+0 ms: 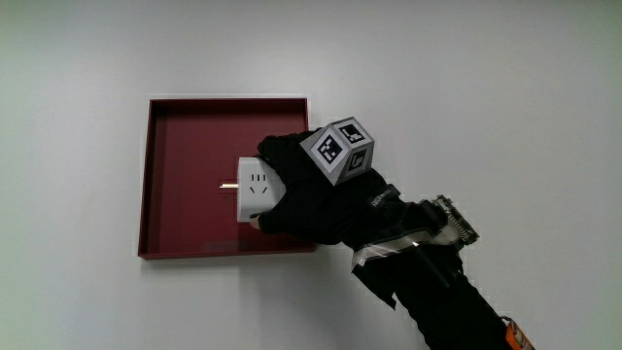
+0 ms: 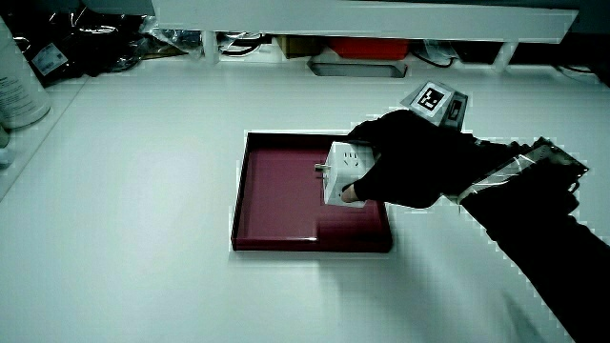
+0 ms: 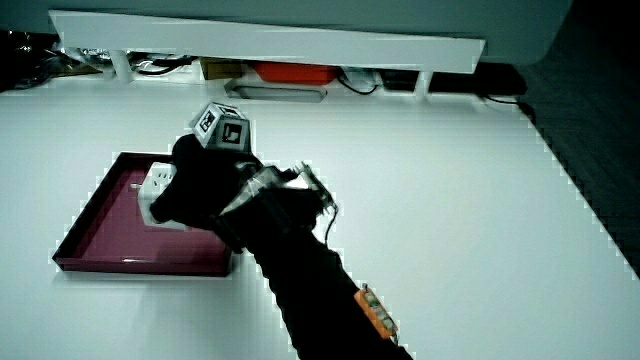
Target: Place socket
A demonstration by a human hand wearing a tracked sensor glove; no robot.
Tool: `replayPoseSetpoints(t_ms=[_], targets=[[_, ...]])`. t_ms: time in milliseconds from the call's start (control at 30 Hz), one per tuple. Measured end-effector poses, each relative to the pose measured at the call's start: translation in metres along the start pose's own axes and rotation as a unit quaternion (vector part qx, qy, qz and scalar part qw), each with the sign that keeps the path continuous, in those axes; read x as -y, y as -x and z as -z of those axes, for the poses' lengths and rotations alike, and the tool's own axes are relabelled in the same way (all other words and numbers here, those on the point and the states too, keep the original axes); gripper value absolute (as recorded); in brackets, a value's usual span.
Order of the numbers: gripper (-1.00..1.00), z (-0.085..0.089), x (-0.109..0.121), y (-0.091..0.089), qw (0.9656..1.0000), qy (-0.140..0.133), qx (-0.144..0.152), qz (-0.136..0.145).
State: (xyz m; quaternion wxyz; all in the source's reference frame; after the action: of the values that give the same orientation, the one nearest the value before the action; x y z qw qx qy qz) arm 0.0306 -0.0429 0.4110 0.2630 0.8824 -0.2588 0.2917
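Note:
A white cube-shaped socket (image 1: 256, 190) with a short metal prong pointing away from the hand is held over the dark red square tray (image 1: 185, 146). The gloved hand (image 1: 306, 194) is shut on the socket, its fingers wrapped around the socket's rear half. In both side views the socket (image 2: 343, 173) (image 3: 157, 185) sits just above the tray floor (image 2: 276, 195) (image 3: 105, 225); I cannot tell whether it touches. The patterned cube (image 1: 340, 149) rides on the hand's back. The forearm reaches in over the tray's edge.
A low white partition (image 2: 362, 19) (image 3: 270, 45) runs along the table's edge farthest from the person, with cables and boxes under it. A pale container (image 2: 17, 81) stands at the table's corner. White tabletop (image 1: 486, 87) surrounds the tray.

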Motion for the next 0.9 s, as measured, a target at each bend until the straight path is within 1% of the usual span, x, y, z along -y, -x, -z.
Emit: replayPoseSetpoints(t_ms=[67,100,133,167,200,233,267,300,333,400,433,567,600,633,667,733,767,800,833,867,900], targets=[[0.0,0.006,-0.004,-0.002,1.0,0.0,0.005,0.006],[0.0,0.006,-0.005,0.0,0.9999,0.003,-0.007,0.007],[0.0,0.011,-0.008,-0.003,0.9999,0.004,0.001,0.011],[0.0,0.015,-0.012,-0.005,0.9998,0.01,0.002,0.017],[0.0,0.017,-0.014,-0.003,0.9997,0.014,0.002,0.017],[0.0,0.015,-0.014,0.001,0.9997,0.009,0.013,0.02],[0.0,0.019,-0.017,-0.001,0.9995,0.021,0.014,0.02],[0.0,0.021,-0.019,-0.002,0.9992,0.025,0.015,0.026],[0.0,0.023,-0.02,-0.002,0.9992,0.027,0.014,0.025],[0.0,0.029,-0.023,-0.007,0.9987,0.029,0.021,0.037],[0.0,0.032,-0.024,-0.009,0.9984,0.036,0.017,0.039],[0.0,0.042,-0.028,-0.016,0.9974,0.043,0.028,0.052],[0.0,0.045,-0.029,-0.018,0.997,0.047,0.026,0.056],[0.0,0.046,-0.028,-0.019,0.9968,0.048,0.028,0.057],[0.0,0.048,-0.029,-0.02,0.9969,0.048,0.021,0.059],[0.0,0.053,-0.029,-0.025,0.9966,0.048,0.022,0.064],[0.0,0.05,-0.027,-0.022,0.9972,0.035,0.025,0.061],[0.0,0.053,-0.029,-0.024,0.997,0.04,0.023,0.063],[0.0,0.052,-0.029,-0.022,0.9969,0.037,0.027,0.064],[0.0,0.053,-0.029,-0.022,0.9969,0.044,0.023,0.06],[-0.04,0.054,-0.029,-0.023,0.9961,0.046,0.028,0.069]])
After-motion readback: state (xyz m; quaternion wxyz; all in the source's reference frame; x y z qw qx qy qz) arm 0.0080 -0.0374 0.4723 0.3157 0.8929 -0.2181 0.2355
